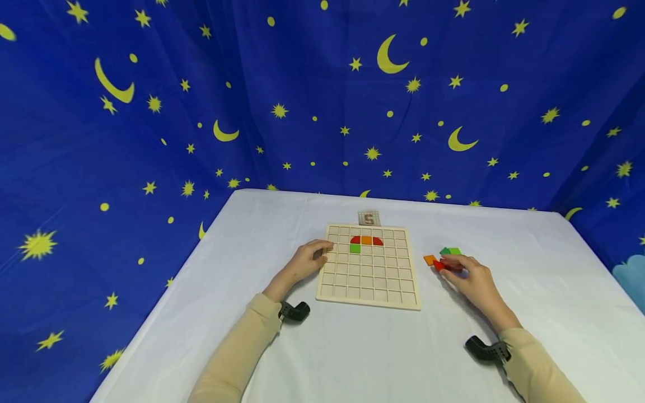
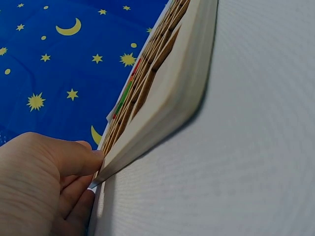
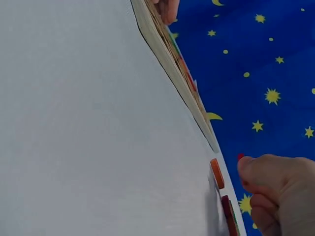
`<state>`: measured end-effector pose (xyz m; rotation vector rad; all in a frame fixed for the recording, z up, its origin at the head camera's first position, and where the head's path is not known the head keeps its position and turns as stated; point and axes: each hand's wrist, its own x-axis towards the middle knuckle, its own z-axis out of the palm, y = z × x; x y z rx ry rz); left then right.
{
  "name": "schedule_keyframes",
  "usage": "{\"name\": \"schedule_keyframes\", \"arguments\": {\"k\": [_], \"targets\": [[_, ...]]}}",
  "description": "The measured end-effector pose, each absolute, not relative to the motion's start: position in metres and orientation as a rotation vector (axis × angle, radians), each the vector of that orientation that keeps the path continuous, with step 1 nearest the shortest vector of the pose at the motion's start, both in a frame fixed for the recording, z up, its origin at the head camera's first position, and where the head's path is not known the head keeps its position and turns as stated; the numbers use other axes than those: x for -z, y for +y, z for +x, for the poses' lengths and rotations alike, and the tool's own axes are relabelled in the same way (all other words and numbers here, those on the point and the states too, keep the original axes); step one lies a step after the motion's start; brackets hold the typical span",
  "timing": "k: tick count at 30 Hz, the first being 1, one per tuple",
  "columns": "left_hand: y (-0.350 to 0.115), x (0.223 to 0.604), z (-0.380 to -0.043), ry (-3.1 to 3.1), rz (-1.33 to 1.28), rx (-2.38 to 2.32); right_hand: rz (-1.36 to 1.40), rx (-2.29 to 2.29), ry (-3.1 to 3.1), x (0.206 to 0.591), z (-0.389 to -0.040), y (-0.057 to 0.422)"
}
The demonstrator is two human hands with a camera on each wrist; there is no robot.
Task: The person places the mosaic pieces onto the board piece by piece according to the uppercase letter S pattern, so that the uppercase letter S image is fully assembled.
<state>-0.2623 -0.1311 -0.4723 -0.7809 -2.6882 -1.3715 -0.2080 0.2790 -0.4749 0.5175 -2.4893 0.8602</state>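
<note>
A square wooden grid board (image 1: pixel 368 280) lies on the table, with two red quarter-round tiles, an orange square tile (image 1: pixel 367 240) and a green square tile (image 1: pixel 355 248) in its upper cells. My left hand (image 1: pixel 306 260) holds the board's left edge, thumb on the rim (image 2: pixel 110 164) and fingers at its side. Right of the board, my right hand (image 1: pixel 473 280) pinches a small red tile (image 3: pixel 240 156) between thumb and fingers; its full shape is hidden. By those fingers lie a loose orange tile (image 1: pixel 429 260) and green tiles (image 1: pixel 453 251), along with a dark red one (image 3: pixel 227 211).
A small card (image 1: pixel 369 218) with a grid and a brownish figure lies just behind the board. White cloth (image 1: pixel 383 352) covers the table. A blue curtain (image 1: pixel 312 84) with yellow stars and moons hangs behind it and at the sides.
</note>
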Motion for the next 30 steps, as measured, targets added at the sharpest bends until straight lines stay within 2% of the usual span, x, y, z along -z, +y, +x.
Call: {"name": "schedule_keyframes", "arguments": {"k": [19, 30], "targets": [[-0.131, 0.472, -0.264, -2.672, -0.805, 1.348, 0.428, -0.983, -2.521, 0.439, -0.220, 0.273], [-0.132, 0.474, -0.263, -2.683, -0.811, 1.342, 0.453, -1.055, -2.527, 0.431, -0.224, 0.251]]}}
